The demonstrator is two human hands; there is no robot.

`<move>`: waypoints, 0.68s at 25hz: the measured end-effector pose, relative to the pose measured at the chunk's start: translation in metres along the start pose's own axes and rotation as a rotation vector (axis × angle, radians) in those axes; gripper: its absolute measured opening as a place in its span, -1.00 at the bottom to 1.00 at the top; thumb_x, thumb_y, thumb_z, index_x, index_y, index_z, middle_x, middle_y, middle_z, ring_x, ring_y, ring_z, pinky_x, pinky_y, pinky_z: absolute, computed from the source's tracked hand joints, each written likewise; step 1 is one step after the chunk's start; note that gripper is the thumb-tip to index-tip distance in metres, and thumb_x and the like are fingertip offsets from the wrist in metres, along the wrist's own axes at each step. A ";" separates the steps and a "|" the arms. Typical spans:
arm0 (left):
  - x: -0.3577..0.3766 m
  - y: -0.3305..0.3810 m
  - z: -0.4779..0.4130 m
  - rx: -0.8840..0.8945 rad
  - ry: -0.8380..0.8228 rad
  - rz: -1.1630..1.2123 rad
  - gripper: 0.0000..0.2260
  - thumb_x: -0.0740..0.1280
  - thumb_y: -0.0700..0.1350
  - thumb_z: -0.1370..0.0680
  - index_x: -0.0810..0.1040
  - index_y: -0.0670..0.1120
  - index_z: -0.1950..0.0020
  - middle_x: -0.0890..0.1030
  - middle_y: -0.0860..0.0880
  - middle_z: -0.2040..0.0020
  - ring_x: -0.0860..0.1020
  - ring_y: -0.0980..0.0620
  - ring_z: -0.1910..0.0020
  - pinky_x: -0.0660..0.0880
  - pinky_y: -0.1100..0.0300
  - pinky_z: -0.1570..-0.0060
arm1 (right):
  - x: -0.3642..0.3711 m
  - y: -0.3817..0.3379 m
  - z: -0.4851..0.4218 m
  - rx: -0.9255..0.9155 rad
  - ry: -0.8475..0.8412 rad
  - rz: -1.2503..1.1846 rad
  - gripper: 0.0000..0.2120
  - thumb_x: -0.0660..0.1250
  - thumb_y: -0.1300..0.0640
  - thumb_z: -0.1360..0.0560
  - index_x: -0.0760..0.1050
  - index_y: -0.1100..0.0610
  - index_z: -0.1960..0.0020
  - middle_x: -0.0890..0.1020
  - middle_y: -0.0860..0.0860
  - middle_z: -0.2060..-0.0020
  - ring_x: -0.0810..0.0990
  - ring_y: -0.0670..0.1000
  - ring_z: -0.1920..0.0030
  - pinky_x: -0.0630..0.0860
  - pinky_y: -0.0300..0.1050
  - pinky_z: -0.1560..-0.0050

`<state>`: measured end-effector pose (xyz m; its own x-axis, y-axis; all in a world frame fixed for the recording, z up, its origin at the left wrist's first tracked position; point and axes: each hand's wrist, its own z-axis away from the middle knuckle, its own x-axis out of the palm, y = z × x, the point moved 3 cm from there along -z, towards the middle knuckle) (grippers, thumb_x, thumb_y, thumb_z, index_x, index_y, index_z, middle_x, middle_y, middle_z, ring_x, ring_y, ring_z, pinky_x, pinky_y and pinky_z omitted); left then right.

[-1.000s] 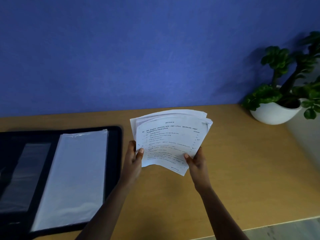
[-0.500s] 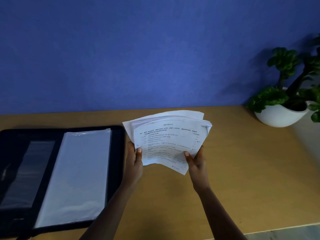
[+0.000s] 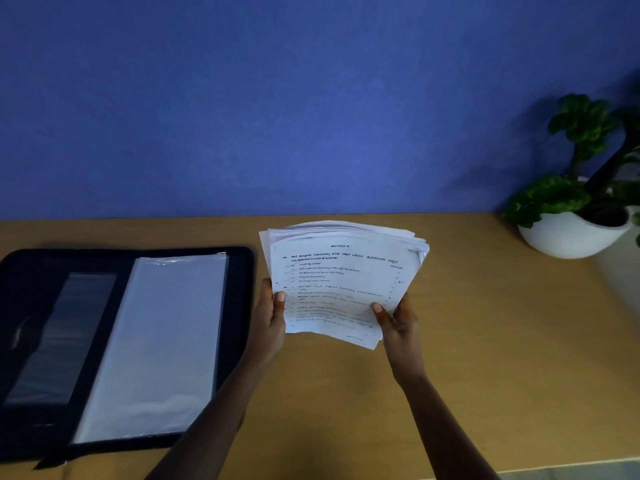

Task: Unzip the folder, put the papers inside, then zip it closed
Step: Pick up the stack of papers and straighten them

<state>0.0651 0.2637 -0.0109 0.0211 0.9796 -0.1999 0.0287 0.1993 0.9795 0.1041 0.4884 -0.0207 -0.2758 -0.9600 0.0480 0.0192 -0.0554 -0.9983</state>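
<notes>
A black zip folder lies open flat on the left of the wooden desk, with clear plastic sleeves showing on its right half. Both hands hold a loose stack of printed papers above the desk, just right of the folder. My left hand grips the stack's lower left edge, thumb on top. My right hand grips the lower right edge, thumb on the front sheet. The sheets are fanned out of line at the top and lower right.
A wooden desk runs back to a blue wall. A green plant in a white bowl pot stands at the far right corner. The desk's front edge shows at the lower right.
The papers stay in both hands with the same grip. The stack's top left corner has shifted slightly towards the folder, and the view has swung a little to the left.
</notes>
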 end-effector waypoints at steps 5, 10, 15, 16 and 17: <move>0.002 -0.009 -0.004 -0.021 0.029 -0.012 -0.78 0.06 -0.04 -0.63 0.35 0.01 -0.25 0.57 0.10 -0.10 0.59 0.14 -0.06 0.58 0.26 0.06 | 0.000 0.005 0.000 0.023 0.016 0.057 -0.81 0.27 0.30 -0.58 0.49 0.13 -0.16 0.67 0.02 -0.02 0.62 0.11 -0.04 0.61 0.13 -0.01; 0.002 0.000 -0.012 -0.145 0.151 0.043 -0.81 0.11 -0.14 -0.66 0.44 -0.02 -0.21 0.59 0.12 -0.06 0.57 0.19 -0.02 0.51 0.21 0.01 | 0.000 -0.014 -0.012 -0.014 -0.033 0.083 -0.84 0.30 0.27 -0.57 0.50 0.10 -0.13 0.66 0.06 -0.02 0.64 0.11 -0.06 0.63 0.03 0.03; 0.008 -0.016 -0.017 -0.574 0.216 0.096 -0.81 0.10 -0.17 -0.62 0.44 0.04 -0.11 0.58 -0.02 -0.04 0.58 -0.05 0.00 0.55 -0.04 -0.08 | -0.018 -0.041 -0.034 0.229 -0.177 0.150 -0.81 0.38 0.19 -0.53 0.54 0.23 -0.12 0.73 0.15 0.05 0.71 0.06 0.11 0.59 -0.06 0.09; 0.010 -0.023 -0.017 -0.669 0.217 0.121 -0.81 0.11 -0.17 -0.61 0.45 0.03 -0.11 0.58 -0.04 -0.02 0.58 -0.07 0.02 0.55 -0.07 -0.07 | -0.023 -0.041 -0.033 0.289 -0.200 0.153 -0.79 0.38 0.15 -0.53 0.57 0.22 -0.12 0.73 0.16 0.04 0.70 0.09 0.09 0.57 -0.05 0.06; 0.012 -0.029 -0.015 -0.754 0.215 0.176 -0.80 0.12 -0.18 -0.60 0.48 -0.03 -0.13 0.59 -0.08 -0.01 0.58 -0.10 0.04 0.56 -0.09 -0.04 | -0.028 -0.039 -0.031 0.333 -0.215 0.136 -0.77 0.38 0.12 -0.53 0.58 0.21 -0.12 0.72 0.18 0.02 0.69 0.13 0.06 0.57 -0.03 0.04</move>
<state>0.0493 0.2699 -0.0417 -0.2324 0.9666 -0.1077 -0.6418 -0.0692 0.7638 0.0814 0.5256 0.0163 -0.0430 -0.9982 -0.0420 0.3606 0.0237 -0.9324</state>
